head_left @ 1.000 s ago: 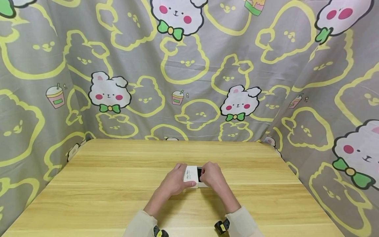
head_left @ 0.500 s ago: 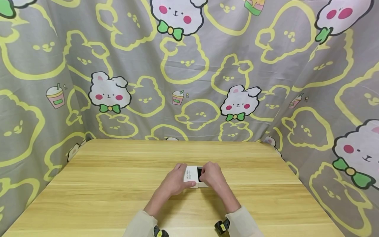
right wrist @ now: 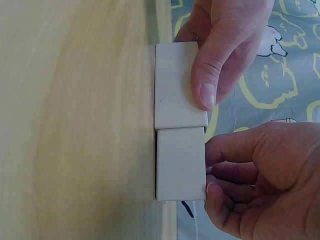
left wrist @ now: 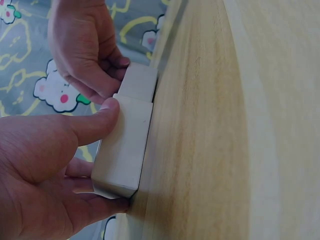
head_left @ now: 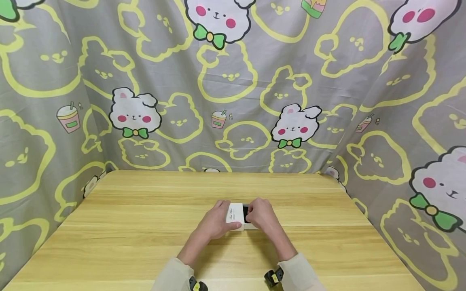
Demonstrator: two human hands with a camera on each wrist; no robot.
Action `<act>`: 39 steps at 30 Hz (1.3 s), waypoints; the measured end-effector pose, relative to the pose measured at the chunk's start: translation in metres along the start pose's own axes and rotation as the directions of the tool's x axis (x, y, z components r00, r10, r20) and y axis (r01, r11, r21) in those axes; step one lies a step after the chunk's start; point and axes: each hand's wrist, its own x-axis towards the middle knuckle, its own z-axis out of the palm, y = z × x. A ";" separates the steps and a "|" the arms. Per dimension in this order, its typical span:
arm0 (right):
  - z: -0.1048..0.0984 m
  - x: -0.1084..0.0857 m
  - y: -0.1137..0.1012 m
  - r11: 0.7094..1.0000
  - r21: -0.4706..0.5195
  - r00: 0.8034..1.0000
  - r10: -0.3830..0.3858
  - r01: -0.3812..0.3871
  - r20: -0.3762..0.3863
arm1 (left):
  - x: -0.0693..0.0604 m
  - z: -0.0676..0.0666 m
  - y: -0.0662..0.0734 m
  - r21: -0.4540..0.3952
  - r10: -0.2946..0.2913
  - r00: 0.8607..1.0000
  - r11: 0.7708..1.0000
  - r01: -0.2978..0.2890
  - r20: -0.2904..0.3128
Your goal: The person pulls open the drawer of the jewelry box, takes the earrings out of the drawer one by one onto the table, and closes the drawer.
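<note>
Beige sleeves (head_left: 303,274) come in nearest, with black devices (head_left: 272,278) at the cuffs. Beyond them, on the wooden table (head_left: 145,250), lies a small white box (head_left: 236,212), its inner tray (right wrist: 181,165) partly out on the right, showing something black (head_left: 245,214) inside. The left hand (head_left: 214,222) grips the cover (left wrist: 125,145), thumb against the near side, a finger at its left end. The right hand (head_left: 263,218) curls its fingers over the tray; what they pinch, I cannot tell. Farthest back hangs a grey curtain (head_left: 240,93) with rabbit prints.
</note>
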 end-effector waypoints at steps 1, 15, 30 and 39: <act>0.000 0.000 0.000 1.000 0.000 1.000 0.000 0.000 0.002 | 0.000 0.000 0.000 -0.001 0.000 1.000 1.000 0.000 0.000; -0.002 0.000 0.001 1.000 0.001 1.000 -0.012 0.012 0.005 | -0.001 0.000 -0.001 -0.001 0.006 1.000 1.000 -0.006 0.002; -0.006 0.001 0.002 0.999 0.047 0.999 0.010 -0.012 0.042 | -0.002 0.000 -0.001 -0.005 0.007 1.000 1.000 -0.007 0.003; -0.011 0.000 0.001 0.999 0.042 0.999 -0.001 0.000 0.041 | -0.002 0.000 -0.001 -0.006 0.010 1.000 1.000 -0.010 0.001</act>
